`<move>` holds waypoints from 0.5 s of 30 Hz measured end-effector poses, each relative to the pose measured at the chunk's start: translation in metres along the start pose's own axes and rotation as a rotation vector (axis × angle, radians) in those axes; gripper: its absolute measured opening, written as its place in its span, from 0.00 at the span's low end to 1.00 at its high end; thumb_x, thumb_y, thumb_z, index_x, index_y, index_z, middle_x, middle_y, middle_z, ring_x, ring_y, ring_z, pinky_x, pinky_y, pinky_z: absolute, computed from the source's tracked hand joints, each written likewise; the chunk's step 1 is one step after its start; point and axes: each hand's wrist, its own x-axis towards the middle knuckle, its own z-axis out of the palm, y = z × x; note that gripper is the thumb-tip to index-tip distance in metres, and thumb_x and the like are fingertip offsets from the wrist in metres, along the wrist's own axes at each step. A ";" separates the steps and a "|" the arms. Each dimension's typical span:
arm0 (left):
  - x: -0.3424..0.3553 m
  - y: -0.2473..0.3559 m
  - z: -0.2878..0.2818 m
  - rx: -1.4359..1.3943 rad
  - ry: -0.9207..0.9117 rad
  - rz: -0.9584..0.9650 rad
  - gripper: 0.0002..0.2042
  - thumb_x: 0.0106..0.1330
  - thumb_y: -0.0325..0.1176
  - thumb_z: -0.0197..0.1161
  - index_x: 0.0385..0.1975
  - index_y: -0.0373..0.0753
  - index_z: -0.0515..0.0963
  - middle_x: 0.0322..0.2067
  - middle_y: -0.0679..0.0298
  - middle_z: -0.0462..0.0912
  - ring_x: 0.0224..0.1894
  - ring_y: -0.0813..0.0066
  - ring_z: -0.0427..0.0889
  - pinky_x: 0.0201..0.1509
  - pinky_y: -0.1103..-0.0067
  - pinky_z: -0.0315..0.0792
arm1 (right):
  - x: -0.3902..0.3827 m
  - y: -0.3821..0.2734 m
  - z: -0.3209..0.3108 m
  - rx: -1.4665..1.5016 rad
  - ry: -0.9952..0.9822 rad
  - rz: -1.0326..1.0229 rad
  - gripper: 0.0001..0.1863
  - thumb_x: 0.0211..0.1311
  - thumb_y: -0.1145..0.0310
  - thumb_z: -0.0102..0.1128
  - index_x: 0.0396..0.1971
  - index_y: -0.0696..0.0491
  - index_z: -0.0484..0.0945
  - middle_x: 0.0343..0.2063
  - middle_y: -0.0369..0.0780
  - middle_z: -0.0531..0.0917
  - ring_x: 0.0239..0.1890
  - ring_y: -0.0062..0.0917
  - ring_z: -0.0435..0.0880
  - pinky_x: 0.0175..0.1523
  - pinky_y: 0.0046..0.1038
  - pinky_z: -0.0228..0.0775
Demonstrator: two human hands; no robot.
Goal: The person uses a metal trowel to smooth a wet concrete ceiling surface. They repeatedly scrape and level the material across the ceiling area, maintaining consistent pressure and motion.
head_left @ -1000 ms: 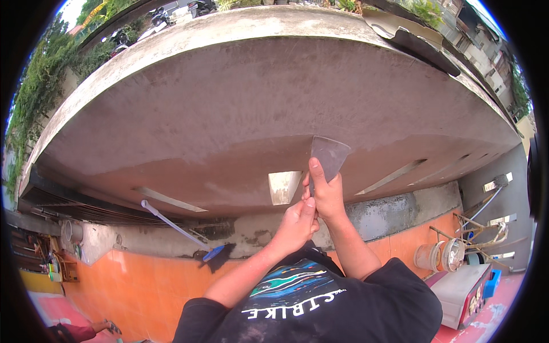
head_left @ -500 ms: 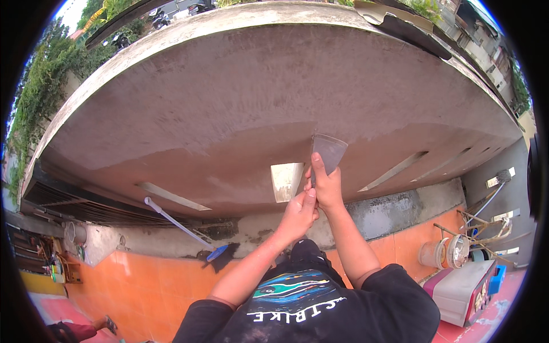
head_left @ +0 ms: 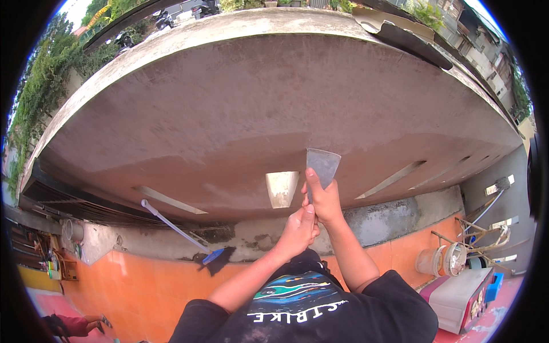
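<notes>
A wide putty knife (head_left: 323,164) with a flat grey blade points away from me, its broad edge at the wall. My right hand (head_left: 325,201) is closed round it where blade meets handle, the thumb lying along the blade. Just below, my left hand (head_left: 296,233) is closed at the handle's lower end; its fingers hide most of that part. In front stands a grey-brown plastered wall (head_left: 229,97), paler above and darker, damp-looking below. An upright opening (head_left: 282,190) in the wall lies just left of the blade.
Slanted slots (head_left: 171,200) pierce the wall. A blue broom (head_left: 214,257) leans at the left above the orange tiled floor (head_left: 148,291). Buckets (head_left: 454,258) and a grey and maroon box (head_left: 457,294) stand at the right. Another person's leg (head_left: 94,324) shows at lower left.
The putty knife and both hands have come slightly down the wall toward me. The view has shifted a little too. Both hands keep their hold.
</notes>
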 end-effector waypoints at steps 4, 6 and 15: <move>0.010 -0.007 -0.006 0.115 0.064 0.050 0.23 0.77 0.53 0.36 0.33 0.38 0.67 0.19 0.70 0.65 0.17 0.86 0.60 0.19 0.84 0.57 | 0.007 0.011 -0.002 0.028 -0.054 -0.029 0.23 0.69 0.50 0.55 0.23 0.55 0.74 0.17 0.36 0.77 0.14 0.17 0.74 0.20 0.22 0.66; 0.009 -0.006 -0.008 0.119 0.064 0.066 0.23 0.77 0.52 0.35 0.33 0.38 0.68 0.20 0.69 0.66 0.19 0.85 0.62 0.22 0.84 0.60 | -0.001 0.017 -0.007 0.030 -0.153 -0.027 0.24 0.71 0.51 0.51 0.23 0.56 0.74 0.19 0.37 0.78 0.19 0.19 0.76 0.27 0.24 0.69; 0.014 0.050 -0.018 0.632 0.035 0.323 0.25 0.76 0.51 0.39 0.47 0.30 0.70 0.40 0.50 0.79 0.44 0.61 0.78 0.49 0.68 0.70 | -0.057 0.027 -0.051 0.312 -0.273 0.017 0.20 0.76 0.54 0.41 0.29 0.55 0.70 0.18 0.35 0.73 0.22 0.19 0.75 0.32 0.25 0.74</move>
